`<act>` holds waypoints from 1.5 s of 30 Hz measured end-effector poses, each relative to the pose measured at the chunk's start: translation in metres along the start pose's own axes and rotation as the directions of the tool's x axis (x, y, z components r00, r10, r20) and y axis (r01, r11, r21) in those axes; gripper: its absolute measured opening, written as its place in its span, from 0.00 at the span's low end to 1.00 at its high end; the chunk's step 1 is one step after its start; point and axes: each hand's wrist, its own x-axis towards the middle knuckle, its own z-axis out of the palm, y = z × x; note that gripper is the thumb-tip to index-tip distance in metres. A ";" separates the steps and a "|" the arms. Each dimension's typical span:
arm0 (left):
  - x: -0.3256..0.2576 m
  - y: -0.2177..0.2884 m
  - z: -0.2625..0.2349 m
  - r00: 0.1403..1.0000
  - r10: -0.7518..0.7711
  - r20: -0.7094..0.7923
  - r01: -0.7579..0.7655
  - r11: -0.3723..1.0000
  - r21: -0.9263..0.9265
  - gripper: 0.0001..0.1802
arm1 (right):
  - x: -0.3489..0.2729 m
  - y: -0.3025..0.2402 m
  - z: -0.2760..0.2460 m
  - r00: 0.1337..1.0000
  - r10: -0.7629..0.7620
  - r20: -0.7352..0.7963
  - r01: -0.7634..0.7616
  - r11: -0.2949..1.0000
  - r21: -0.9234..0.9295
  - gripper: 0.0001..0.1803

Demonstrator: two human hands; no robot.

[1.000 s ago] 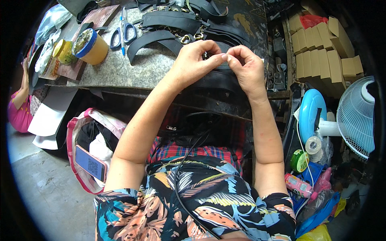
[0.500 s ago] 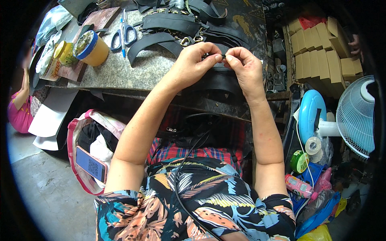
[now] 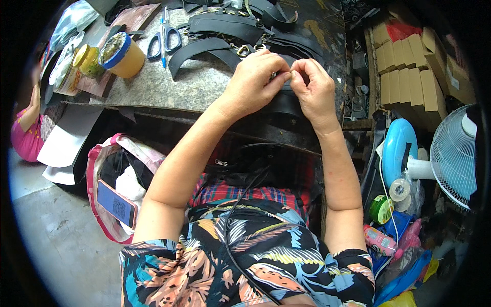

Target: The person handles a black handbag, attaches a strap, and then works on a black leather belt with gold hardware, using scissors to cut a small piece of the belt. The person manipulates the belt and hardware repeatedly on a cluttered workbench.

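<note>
Both hands are staying almost where they were a moment ago, fingertips still pressed together over the black strap. At far left, a yellow tub with a blue rim (image 3: 120,54) is sitting on the surface (image 3: 169,87), with blue-handled scissors (image 3: 164,39) lying just beside it. Further right, the left hand (image 3: 254,82) is pinching its grip closed on a small metal fitting (image 3: 274,77) at the black strap (image 3: 286,102) near the surface's front edge. Touching it, the right hand (image 3: 313,87) is clamping the same spot. Stacked cardboard boxes (image 3: 409,66) and a white fan (image 3: 455,153) are standing at right.
</note>
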 end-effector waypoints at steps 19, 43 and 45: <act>0.005 -0.005 0.008 0.872 -0.487 -0.043 0.429 0.805 -0.411 0.09 | 0.127 -0.047 -0.016 0.880 -0.185 0.437 0.270 0.953 -0.141 0.07; 0.007 -0.026 0.014 0.953 -0.257 -0.163 0.120 0.809 -0.575 0.12 | 0.210 -0.033 0.209 0.905 -0.095 0.416 0.334 0.765 -0.551 0.13; 0.009 -0.023 0.012 0.946 -0.256 -0.201 0.104 0.822 -0.560 0.11 | 0.209 -0.021 0.204 0.891 -0.074 0.447 0.356 0.726 -0.589 0.13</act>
